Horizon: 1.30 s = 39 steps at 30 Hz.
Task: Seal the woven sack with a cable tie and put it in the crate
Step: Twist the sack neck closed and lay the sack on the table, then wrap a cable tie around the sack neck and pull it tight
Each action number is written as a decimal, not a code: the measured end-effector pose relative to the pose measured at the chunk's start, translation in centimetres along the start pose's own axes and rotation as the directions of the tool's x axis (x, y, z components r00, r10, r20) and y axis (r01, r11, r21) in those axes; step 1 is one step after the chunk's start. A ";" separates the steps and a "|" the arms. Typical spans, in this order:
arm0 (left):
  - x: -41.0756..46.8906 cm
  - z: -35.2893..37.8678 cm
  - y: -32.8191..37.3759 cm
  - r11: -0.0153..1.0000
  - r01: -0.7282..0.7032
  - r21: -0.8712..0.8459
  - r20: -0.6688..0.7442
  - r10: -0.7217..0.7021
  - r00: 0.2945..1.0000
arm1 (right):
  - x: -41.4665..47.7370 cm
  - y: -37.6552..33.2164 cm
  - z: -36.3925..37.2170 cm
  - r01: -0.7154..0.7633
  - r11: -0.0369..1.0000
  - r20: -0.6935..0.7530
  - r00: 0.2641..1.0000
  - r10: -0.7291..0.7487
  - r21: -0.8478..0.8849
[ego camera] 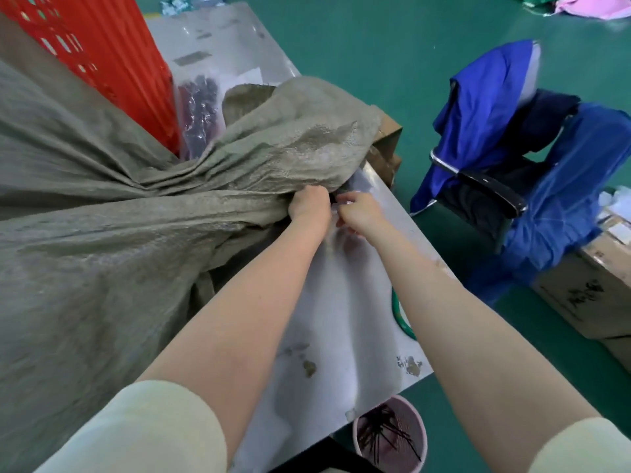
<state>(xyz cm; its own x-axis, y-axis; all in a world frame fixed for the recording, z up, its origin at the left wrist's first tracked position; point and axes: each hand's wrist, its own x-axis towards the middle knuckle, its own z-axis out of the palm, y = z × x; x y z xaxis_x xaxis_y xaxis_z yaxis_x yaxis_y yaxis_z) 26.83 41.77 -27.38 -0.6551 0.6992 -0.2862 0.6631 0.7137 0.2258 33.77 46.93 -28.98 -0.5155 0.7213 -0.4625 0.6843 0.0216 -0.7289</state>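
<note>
A large grey-green woven sack [102, 206] lies across the left of the metal table [341, 302], its cloth gathered into a bunched neck near the middle. My left hand [309, 203] grips the sack's gathered edge at the table's right side. My right hand [358, 211] is right beside it, fingers pinched on something small and pale that I cannot make out. The red plastic crate [102, 56] stands at the back left behind the sack. A pink basket [391, 435] below the table's near edge holds several black cable ties.
A clear bag of dark items [199, 114] leans against the crate. Cardboard boxes [389, 145] sit under the table's far right edge. A chair draped in blue cloth [505, 138] stands on the green floor to the right, with more boxes [590, 295] beyond.
</note>
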 end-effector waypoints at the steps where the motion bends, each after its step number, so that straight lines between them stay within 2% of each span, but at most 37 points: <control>1: 0.2 0.1 -0.1 1.000 0.010 -0.002 0.000 -0.010 1.000 | 0.2 0.1 0.1 -0.012 1.000 -0.002 1.000 0.012 0.015; 8: 0.1 0.9 -0.6 0.995 0.021 -0.096 -0.031 -0.024 0.999 | 0.5 0.7 0.5 -0.040 0.992 0.031 0.999 0.037 0.118; 17: 1.2 1.3 -0.8 0.968 0.121 -0.218 -0.037 -0.132 0.991 | -0.3 1.9 0.8 -0.026 0.998 0.078 0.997 0.021 0.065; 20: 1.2 1.6 -0.8 0.959 0.135 -0.249 0.091 -0.115 0.989 | -0.2 2.1 1.1 -0.018 0.998 0.105 0.994 0.012 0.056; 21: 0.7 1.5 -0.6 0.944 0.165 -0.286 0.192 -0.112 0.975 | -0.1 2.2 1.2 -0.021 0.998 0.107 0.994 0.015 0.059; 23: 0.0 2.0 -0.8 0.926 0.226 -0.301 0.428 -0.081 0.900 | -0.1 2.0 1.3 -0.033 0.997 0.109 0.994 0.025 0.075; 25: -1.6 2.6 -1.3 0.943 0.243 -0.228 0.618 -0.053 0.784 | -0.3 1.8 1.1 -0.053 0.993 0.118 0.992 0.040 0.107; 27: -3.6 2.9 -1.7 0.923 0.291 -0.253 0.726 -0.018 0.687 | -0.5 1.7 0.7 -0.077 0.979 0.126 0.991 0.054 0.187; 29: -5.0 3.1 -2.2 0.895 0.314 -0.317 0.749 0.032 0.662 | -0.9 1.7 0.8 -0.092 0.959 0.115 0.991 0.063 0.269; 33: -6.3 2.4 -3.1 0.886 0.291 -0.360 0.742 0.083 0.666 | -2.1 1.8 1.8 -0.049 0.928 0.067 0.997 0.026 0.370; 35: -6.5 2.0 -3.7 0.883 0.290 -0.370 0.727 0.081 0.682 | -2.7 1.6 2.2 -0.080 0.896 0.062 0.996 0.058 0.436; 39: -5.9 1.2 -5.2 0.776 0.364 -0.515 0.547 -0.030 0.837 | -3.9 1.2 3.1 -0.194 0.900 0.189 0.974 0.128 0.390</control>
<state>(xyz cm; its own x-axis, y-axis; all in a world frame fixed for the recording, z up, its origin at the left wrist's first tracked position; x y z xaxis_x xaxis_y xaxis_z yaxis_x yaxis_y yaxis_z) 27.74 33.89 -28.01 -0.3698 0.5408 -0.7555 0.0891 0.8300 0.5506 34.97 41.99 -29.68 -0.5118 0.5743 -0.6390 0.5146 -0.3906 -0.7633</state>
